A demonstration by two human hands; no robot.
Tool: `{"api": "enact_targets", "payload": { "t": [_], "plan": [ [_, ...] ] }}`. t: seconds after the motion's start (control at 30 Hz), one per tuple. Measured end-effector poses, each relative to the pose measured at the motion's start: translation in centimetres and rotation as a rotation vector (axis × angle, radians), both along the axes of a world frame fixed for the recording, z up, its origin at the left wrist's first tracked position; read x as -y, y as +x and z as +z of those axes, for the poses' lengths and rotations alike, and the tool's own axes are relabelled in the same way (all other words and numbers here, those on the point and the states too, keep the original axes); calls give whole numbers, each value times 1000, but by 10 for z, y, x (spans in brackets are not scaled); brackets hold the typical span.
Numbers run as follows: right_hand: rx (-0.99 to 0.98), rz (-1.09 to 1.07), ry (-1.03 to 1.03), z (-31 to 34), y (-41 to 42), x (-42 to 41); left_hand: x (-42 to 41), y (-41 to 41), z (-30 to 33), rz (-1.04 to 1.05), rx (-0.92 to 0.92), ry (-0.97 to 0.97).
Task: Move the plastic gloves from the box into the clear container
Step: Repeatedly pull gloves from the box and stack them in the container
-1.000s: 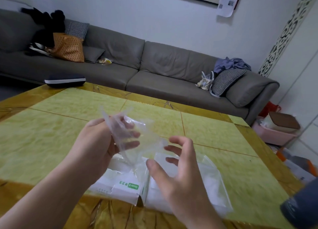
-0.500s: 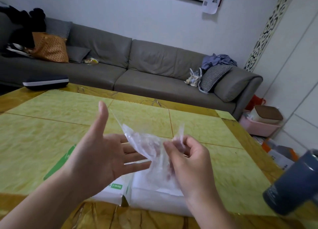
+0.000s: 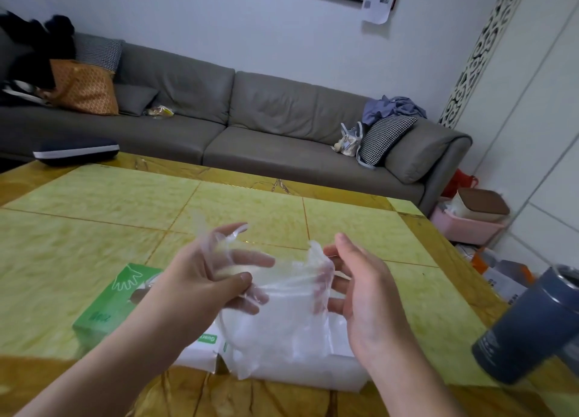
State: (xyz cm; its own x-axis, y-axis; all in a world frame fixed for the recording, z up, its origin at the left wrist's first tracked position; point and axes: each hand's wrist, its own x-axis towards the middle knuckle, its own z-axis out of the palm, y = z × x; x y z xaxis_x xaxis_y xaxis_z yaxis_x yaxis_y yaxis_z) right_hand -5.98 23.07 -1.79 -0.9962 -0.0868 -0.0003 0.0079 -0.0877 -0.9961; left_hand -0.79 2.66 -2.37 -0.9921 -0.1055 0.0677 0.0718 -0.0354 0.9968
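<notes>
Yellow-green stone table (image 3: pixel 94 228) spreads away ahead of both hands, and a grey sofa (image 3: pixel 282 128) runs behind it. Just beneath the left wrist lies the green and white glove box (image 3: pixel 106 303); below the right palm sits the clear container (image 3: pixel 313 376), touching the box's near end. A dark tumbler (image 3: pixel 529 329) leans well out to the right of the right hand.

Between the hands hangs a bunch of thin plastic gloves (image 3: pixel 282 310), draped down onto the container. The left hand (image 3: pixel 203 278) pinches the film between thumb and curled fingers, with film wrapped over its fingers. The right hand (image 3: pixel 360 285) has its fingers curled at the bunch's other edge and seems to hold it.

To do this well, I judge the bunch should be gathered and lowered straight into the container, pressed flat so no film trails over the rim.

Film blurs the fingertips, so the right hand's exact grip is unclear. How many gloves remain in the box is hidden, and the container's opening is covered.
</notes>
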Motion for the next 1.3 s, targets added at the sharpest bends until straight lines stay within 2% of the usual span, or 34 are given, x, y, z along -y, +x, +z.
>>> {"api": "enact_targets", "payload": {
  "t": [0.1, 0.2, 0.33, 0.5, 0.6, 0.67, 0.73, 0.87, 1.0, 1.17, 1.23, 1.3],
  "plan": [
    [-13, 132, 43, 2, 4, 2, -1, 0, 0, 9, -39, -30],
    [-82, 36, 48, 2, 4, 0, -1, 0, 0, -3, -57, -70],
    [-44, -29, -89, 4, 1, -4, -1, 1, -1, -23, -63, -124],
    [-24, -79, -136, 3, 1, 0, -3, 2, 1, -11, -89, -126],
    [148, 157, -191, 5, 4, 2, -6, 3, 1, 79, -152, -80],
    [175, 279, -133, 4, 6, 2, -9, 4, 0, 135, -214, -66],
    [126, 223, -86, 1, 6, 2, -13, 6, 0, 147, -252, -54],
    [88, -28, -104, -1, -2, -6, -14, 8, 2, 158, -302, -119],
    [76, 7, 1, -4, -12, -26, -9, 7, 6, 117, -259, -96],
    [88, 13, 244, -12, -18, -43, -8, 3, 6, 138, -150, -120],
    [96, 2, 342, -13, -20, -48, -9, -1, 2, 166, -114, -212],
    [87, -13, 482, -13, -21, -53, -10, -1, -3, 207, -158, -452]
  ]
}}
